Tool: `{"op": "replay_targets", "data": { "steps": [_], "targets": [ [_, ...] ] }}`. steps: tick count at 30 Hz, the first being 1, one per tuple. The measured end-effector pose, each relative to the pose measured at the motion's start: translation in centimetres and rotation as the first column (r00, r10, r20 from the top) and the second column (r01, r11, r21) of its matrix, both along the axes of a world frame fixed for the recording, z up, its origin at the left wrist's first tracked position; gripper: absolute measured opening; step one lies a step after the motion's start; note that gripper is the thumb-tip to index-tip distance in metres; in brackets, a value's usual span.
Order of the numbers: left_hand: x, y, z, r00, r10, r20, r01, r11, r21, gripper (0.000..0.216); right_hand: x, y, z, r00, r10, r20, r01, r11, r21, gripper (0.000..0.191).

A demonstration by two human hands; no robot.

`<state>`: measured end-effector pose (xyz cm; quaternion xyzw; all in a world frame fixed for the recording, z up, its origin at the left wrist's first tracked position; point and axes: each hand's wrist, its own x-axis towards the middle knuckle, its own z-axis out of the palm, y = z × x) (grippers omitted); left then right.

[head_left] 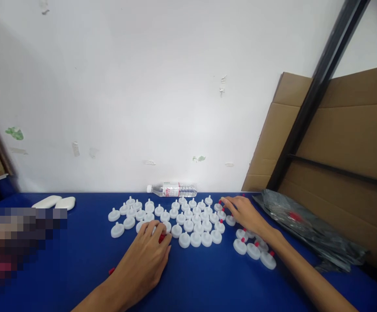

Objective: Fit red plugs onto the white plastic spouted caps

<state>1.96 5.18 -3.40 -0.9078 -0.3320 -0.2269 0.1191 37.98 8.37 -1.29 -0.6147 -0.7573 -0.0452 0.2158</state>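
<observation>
The left hand (149,255) clutched red caps (161,238) as the right hand (244,213), grip unclear, apparently fitted one onto a white lid (218,208) beside it, calling for a steady press.

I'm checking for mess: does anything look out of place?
The bottle lies on its side near the wall rather than standing, with no visible spill. One red piece lies by the left wrist, away from the white caps.

Left hand (152,253) curled, right hand (244,213) stretched farther forward
</observation>
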Motion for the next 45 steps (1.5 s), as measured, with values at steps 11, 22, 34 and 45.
{"op": "replay_targets", "data": {
  "steps": [11,22,34,45],
  "targets": [
    [0.4,-0.5,0.7,0.987,0.057,-0.15,-0.06,0.998,-0.014,0.028,-2.0,-0.7,0.8,0.999,0.044,-0.003,-0.044,0.997,-0.056,0.056],
    [0.7,0.3,-0.9,0.991,-0.002,-0.133,0.012,0.997,0.075,0.02,-3.7,3.7,1.4,0.989,0.147,0.035,-0.139,0.975,-0.171,0.059],
    [0.6,-1.8,1.7,0.936,-0.243,0.254,0.272,0.959,-0.085,0.016,-8.7,-4.5,3.8,0.901,0.396,0.176,-0.432,0.792,0.432,0.027],
    [-0.3,-0.9,2.0,0.911,-0.237,0.338,0.257,0.966,-0.015,0.031,-12.8,-6.5,1.2,0.729,0.61,0.31,-0.683,0.679,0.269,0.04]
  ]
}}
